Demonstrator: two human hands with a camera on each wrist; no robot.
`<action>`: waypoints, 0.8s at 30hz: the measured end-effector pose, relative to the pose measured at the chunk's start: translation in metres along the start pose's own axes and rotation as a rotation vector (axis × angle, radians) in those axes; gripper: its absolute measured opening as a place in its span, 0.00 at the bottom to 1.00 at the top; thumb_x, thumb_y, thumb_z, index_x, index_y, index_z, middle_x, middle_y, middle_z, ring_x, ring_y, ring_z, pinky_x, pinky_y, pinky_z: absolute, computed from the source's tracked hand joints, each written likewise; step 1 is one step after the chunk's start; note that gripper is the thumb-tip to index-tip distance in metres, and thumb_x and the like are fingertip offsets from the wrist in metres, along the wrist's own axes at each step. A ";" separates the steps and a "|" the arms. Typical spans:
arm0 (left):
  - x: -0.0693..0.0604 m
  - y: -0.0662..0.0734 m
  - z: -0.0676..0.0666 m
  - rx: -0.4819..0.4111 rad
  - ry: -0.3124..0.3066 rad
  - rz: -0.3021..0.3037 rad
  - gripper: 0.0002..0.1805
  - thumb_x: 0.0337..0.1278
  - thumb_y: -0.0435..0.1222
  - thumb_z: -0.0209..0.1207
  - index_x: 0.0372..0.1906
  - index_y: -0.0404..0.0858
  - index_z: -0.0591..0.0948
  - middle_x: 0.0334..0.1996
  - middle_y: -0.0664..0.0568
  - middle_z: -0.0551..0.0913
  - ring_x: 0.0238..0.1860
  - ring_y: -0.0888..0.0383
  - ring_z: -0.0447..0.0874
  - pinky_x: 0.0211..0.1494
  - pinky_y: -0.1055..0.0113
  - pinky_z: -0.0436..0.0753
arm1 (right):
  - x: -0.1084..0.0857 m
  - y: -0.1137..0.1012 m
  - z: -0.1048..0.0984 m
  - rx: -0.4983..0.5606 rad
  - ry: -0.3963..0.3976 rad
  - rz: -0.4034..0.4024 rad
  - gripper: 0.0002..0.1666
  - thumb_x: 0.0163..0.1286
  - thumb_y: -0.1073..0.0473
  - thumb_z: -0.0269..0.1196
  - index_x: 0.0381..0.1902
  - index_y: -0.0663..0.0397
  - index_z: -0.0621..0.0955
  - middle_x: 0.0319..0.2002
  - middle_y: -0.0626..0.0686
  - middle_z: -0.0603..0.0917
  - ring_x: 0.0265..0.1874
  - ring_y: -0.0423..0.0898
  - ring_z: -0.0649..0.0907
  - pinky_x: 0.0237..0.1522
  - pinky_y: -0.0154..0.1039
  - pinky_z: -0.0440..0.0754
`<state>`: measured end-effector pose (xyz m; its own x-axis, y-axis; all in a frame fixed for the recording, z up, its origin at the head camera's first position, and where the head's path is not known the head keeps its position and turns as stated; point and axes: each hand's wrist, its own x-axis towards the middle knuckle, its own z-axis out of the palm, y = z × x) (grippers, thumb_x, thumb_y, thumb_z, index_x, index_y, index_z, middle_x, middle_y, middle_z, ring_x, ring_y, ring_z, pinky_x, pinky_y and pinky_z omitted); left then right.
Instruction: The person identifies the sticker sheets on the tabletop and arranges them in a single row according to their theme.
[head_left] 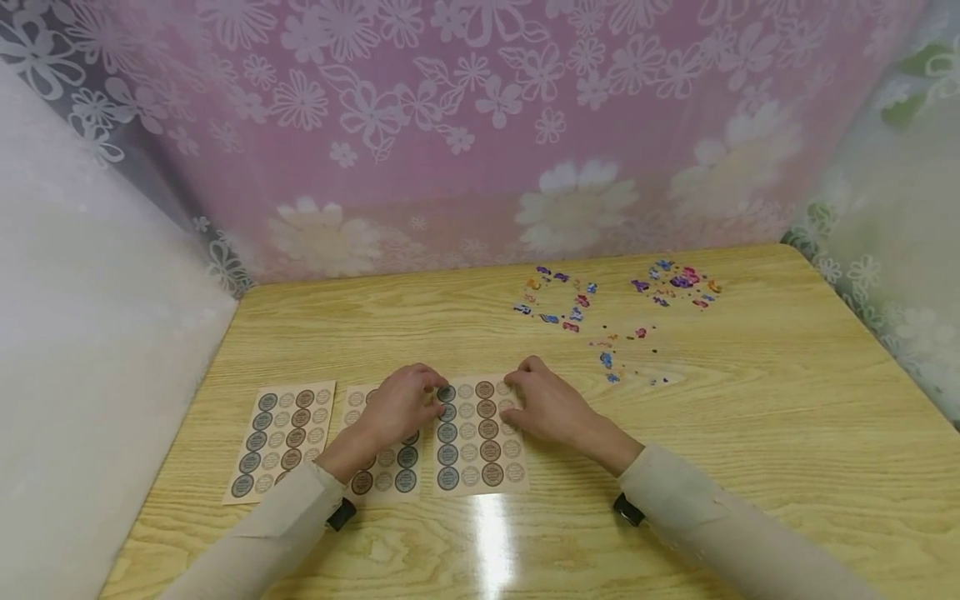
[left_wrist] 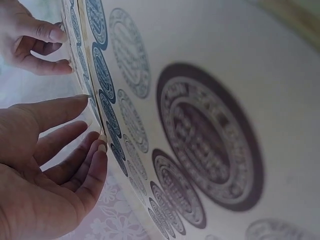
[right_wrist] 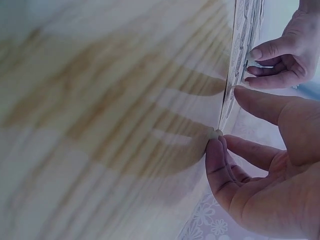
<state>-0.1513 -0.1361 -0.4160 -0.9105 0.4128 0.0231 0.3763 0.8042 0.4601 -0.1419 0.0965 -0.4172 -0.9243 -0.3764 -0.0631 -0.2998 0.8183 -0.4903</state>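
Observation:
A sheet of round stickers (head_left: 480, 446), with columns of blue, brown and pale circles, lies flat on the table between both hands. My left hand (head_left: 401, 406) touches its upper left edge with thumb and fingertips; part of that hand and wrist covers the middle sticker sheet (head_left: 384, 492). At the upper right edge, my right hand (head_left: 551, 406) touches the same sheet, its thumb over the pale column. In the left wrist view, the left thumb (left_wrist: 70, 107) and fingers stand apart at the paper's edge. The right wrist view shows the right fingertips (right_wrist: 215, 137) down on the table beside the sheet.
A third sticker sheet (head_left: 255, 442) lies at the left, partly under the left sleeve (head_left: 277, 521). Loose clusters of small colourful pieces (head_left: 576, 314) are spread at the back right of the wooden table (head_left: 750, 467). Flowered curtains (head_left: 450, 192) hang behind the table.

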 end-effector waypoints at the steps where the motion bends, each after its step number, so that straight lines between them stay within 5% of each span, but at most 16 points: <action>1: 0.000 0.000 0.000 0.004 -0.002 0.003 0.15 0.48 0.32 0.69 0.44 0.36 0.85 0.44 0.49 0.82 0.44 0.53 0.78 0.48 0.59 0.77 | 0.000 0.000 0.000 0.002 -0.003 0.002 0.30 0.59 0.54 0.70 0.56 0.64 0.78 0.49 0.57 0.72 0.38 0.46 0.75 0.43 0.41 0.77; 14: 0.000 0.004 -0.002 0.100 0.002 0.043 0.14 0.48 0.34 0.70 0.43 0.38 0.86 0.47 0.48 0.83 0.47 0.51 0.77 0.50 0.57 0.77 | -0.003 0.001 -0.003 0.024 -0.037 -0.006 0.31 0.58 0.54 0.71 0.57 0.62 0.78 0.49 0.57 0.72 0.37 0.45 0.74 0.42 0.39 0.76; 24: 0.000 -0.001 0.002 0.176 0.040 0.134 0.18 0.49 0.34 0.69 0.48 0.39 0.84 0.45 0.51 0.82 0.45 0.53 0.78 0.48 0.60 0.78 | -0.002 0.003 -0.004 0.034 -0.033 -0.017 0.33 0.58 0.49 0.71 0.57 0.62 0.78 0.49 0.55 0.72 0.38 0.45 0.74 0.42 0.39 0.75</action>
<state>-0.1515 -0.1355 -0.4182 -0.8553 0.5062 0.1106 0.5150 0.8071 0.2886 -0.1420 0.1011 -0.4149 -0.9107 -0.4046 -0.0834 -0.3065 0.7970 -0.5204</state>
